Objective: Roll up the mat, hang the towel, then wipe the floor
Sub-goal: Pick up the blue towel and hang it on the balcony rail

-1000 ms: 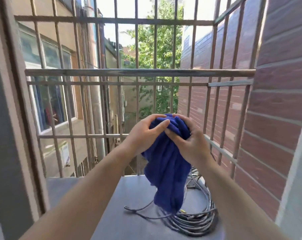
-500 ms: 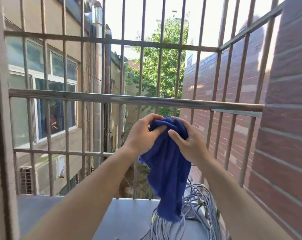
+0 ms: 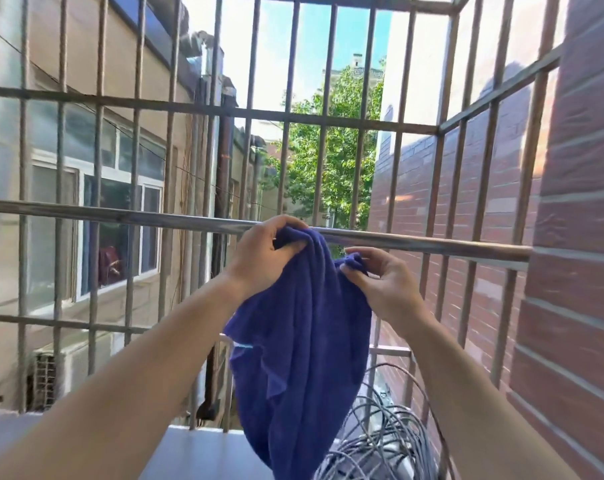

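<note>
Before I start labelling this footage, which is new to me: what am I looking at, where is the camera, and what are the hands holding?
There is no machine here. A person wears one wide-angle camera on the head, so you look forward and down along their own arms. The left hand grips the bunched top of a blue towel at a shiny horizontal rail inside a barred window cage. The right hand pinches another edge of the towel just below the rail. The rest of the towel hangs down. Below, on the grey ledge, lies a coil of grey cable.
</note>
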`<state>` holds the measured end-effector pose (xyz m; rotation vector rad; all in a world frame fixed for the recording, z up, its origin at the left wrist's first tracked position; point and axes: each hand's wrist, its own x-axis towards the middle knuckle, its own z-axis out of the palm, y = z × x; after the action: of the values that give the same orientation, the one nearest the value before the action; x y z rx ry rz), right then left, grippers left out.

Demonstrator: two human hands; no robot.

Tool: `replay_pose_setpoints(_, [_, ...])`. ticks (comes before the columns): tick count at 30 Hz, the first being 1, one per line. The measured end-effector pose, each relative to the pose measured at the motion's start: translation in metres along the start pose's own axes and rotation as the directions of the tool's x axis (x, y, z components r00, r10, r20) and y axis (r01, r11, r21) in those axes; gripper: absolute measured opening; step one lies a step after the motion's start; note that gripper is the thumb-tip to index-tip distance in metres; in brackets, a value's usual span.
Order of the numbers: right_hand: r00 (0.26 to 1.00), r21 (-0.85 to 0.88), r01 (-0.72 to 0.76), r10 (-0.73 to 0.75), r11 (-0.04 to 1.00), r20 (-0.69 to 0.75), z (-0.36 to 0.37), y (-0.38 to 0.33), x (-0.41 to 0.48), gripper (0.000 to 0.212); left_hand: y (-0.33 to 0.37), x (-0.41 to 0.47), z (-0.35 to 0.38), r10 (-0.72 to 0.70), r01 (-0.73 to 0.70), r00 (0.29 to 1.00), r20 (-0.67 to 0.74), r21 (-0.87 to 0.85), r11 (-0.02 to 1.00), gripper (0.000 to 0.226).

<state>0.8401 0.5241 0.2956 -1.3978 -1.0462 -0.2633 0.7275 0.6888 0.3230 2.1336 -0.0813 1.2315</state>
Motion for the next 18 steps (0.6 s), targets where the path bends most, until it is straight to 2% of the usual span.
replay_pose_setpoints(5, [0.996, -0.016, -0.026, 0.025, 1.000, -0.082, -0.009, 0.004, 0.010, 0.016, -0.010, -0.003, -0.016, -0.081, 0.064, 0.990, 0.118, 0.143, 0.988, 0.012])
replay_pose_setpoints(11, [0.996, 0.001, 0.027, -0.027, 1.000, -0.080, 0.000, -0.003, 0.023, 0.021, -0.012, -0.004, -0.019, -0.245, 0.194, 0.930, 0.275, 0.202, 0.960, 0.014])
replay_pose_setpoints(15, [0.995, 0.001, 0.080, -0.080, 0.997, -0.066, 0.006, -0.008, 0.029, 0.021, -0.014, -0.008, -0.012, -0.305, 0.276, 0.894, 0.328, 0.133, 0.952, 0.025])
replay_pose_setpoints(18, [0.991, -0.056, 0.132, -0.132, 0.990, 0.009, 0.014, -0.009, 0.031, 0.026, -0.015, -0.014, 0.000, -0.299, 0.307, 0.873, 0.385, 0.042, 0.951, 0.038])
